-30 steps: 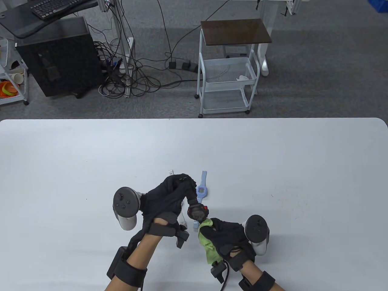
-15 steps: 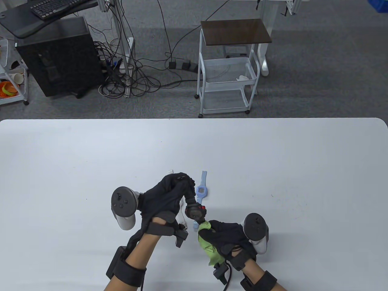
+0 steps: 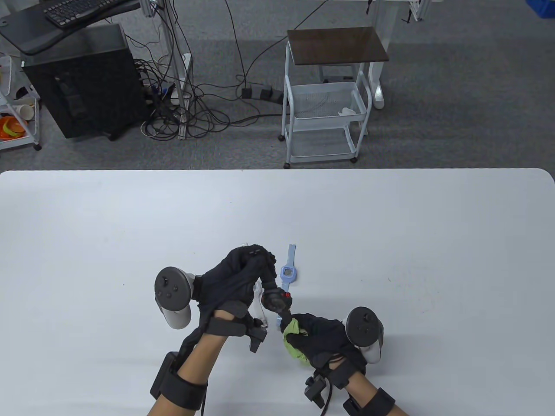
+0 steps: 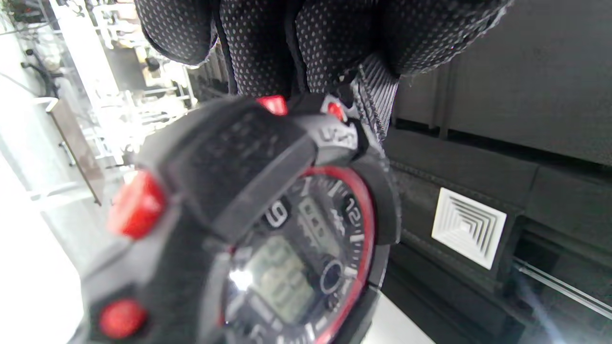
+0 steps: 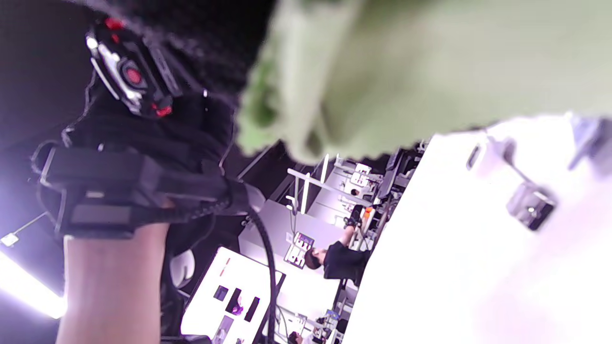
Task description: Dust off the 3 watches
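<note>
2 gloved hands meet: left hand (image 3: 238, 281) grips the black, red-buttoned digital watch (image 3: 277, 300) by its strap; right hand (image 3: 323, 336) clutches a bunched green cloth (image 3: 292, 342) against it.

We see a white table (image 3: 390, 216) filling the lower half, grey carpet (image 3: 455, 108) beyond it. At twelve o'clock stands a white wire cart (image 3: 325, 117) with a dark brown top. At eleven, a black computer tower (image 3: 82, 82) under a desk with a keyboard (image 3: 78, 11); cables (image 3: 190, 112) tangle between tower and cart.
</note>
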`<state>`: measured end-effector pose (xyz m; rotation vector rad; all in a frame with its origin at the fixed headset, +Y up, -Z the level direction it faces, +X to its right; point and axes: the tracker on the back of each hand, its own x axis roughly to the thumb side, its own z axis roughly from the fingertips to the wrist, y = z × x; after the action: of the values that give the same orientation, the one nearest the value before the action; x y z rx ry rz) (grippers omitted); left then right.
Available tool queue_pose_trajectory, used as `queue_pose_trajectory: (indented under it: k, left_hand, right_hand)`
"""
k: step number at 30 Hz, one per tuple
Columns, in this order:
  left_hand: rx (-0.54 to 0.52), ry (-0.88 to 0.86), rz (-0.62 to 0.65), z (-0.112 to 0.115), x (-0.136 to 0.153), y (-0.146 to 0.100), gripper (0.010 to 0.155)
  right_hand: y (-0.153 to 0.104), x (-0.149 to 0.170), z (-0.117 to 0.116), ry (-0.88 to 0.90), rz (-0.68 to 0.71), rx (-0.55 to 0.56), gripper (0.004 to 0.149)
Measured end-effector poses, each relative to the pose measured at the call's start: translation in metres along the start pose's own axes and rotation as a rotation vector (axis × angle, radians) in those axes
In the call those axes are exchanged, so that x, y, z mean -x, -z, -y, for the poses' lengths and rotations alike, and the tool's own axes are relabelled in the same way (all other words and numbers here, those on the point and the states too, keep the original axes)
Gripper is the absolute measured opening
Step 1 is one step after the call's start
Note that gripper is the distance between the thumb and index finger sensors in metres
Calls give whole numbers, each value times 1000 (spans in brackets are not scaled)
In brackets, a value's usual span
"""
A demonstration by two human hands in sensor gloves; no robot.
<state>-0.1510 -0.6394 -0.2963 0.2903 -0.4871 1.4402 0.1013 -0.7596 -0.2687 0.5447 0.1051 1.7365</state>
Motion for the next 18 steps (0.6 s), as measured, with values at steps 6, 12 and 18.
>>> queue_pose_trajectory:
  k: [6,12,18]
  left_hand:
    - [-12,-9,8,-3,-2,0,40]
    - [-13,-12,12,-4,-3,0,40]
    - [-22,-11,16,-5,-3,0,40]
  right_hand:
    - [-1,2,0,-14,-38,-24,48]
    - [-1,0,-2,-52,-24,-46,47]
    - [-2,-2,0,-138,-18,-33,44]
